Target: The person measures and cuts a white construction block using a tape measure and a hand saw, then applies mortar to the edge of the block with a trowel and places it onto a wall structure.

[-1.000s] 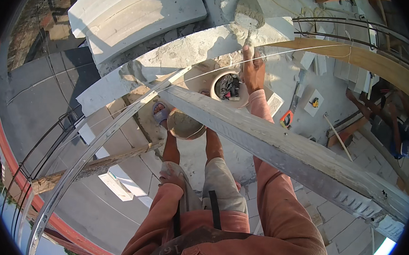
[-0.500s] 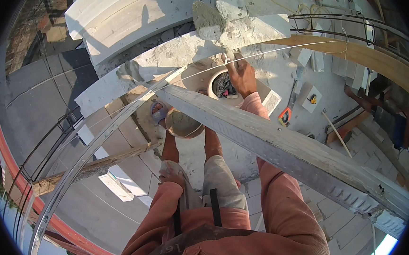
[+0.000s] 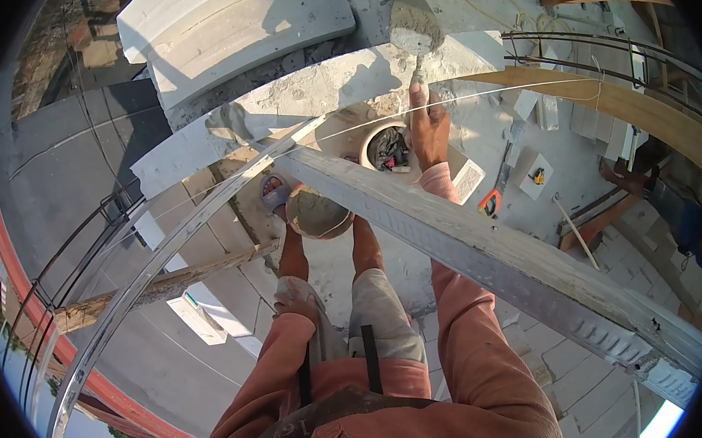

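The right hand (image 3: 429, 131) is wrapped closed around the handle of a trowel (image 3: 415, 26), whose blade, toward twelve o'clock, carries a heaped load of wet grey mortar over the white block wall (image 3: 328, 87). The left hand (image 3: 300, 301) is down at about six o'clock, resting on the person's knee; I cannot tell how far it is open, and nothing shows in it.

The mortar on the trowel looks heavy, soft and sloppy; it would likely slide off if the blade tilts, so the blade should stay level, and the handle end, where the hand already grips, is the sound place to hold. A thin string line (image 3: 490, 93) runs taut just above the knuckles. A round bucket (image 3: 387, 147) with dark contents stands just beside the wrist at nine o'clock from it. A shallow pan of mortar (image 3: 317, 213) sits by the person's foot at about seven o'clock from the bucket. A long rough wooden plank (image 3: 527, 268) crosses below the arm from the middle toward four o'clock, and a bent metal bar (image 3: 161, 255) sweeps down toward seven o'clock.
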The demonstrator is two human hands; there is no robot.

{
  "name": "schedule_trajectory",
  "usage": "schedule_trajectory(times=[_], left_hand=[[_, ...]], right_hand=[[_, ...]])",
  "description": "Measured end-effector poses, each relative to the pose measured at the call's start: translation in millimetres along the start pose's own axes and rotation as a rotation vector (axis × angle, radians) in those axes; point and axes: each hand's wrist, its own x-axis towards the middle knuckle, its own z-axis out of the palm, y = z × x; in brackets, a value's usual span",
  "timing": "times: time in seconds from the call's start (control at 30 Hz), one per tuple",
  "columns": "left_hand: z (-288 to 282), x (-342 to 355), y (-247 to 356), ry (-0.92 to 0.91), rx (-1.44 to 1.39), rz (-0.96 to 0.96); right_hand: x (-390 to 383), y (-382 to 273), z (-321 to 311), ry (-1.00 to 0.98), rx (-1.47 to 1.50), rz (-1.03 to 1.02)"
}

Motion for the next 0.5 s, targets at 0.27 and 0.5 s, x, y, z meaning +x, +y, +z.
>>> schedule_trajectory(times=[0.27, 0.5], left_hand=[[-17, -4, 6, -0.102, -0.083, 0.014], [-6, -2, 10, 0.0, -0.041, 0.033]], right_hand=[[4, 16, -34, -0.058, -0.355, -0.254], [-9, 69, -63, 0.209, -0.349, -0.282]])
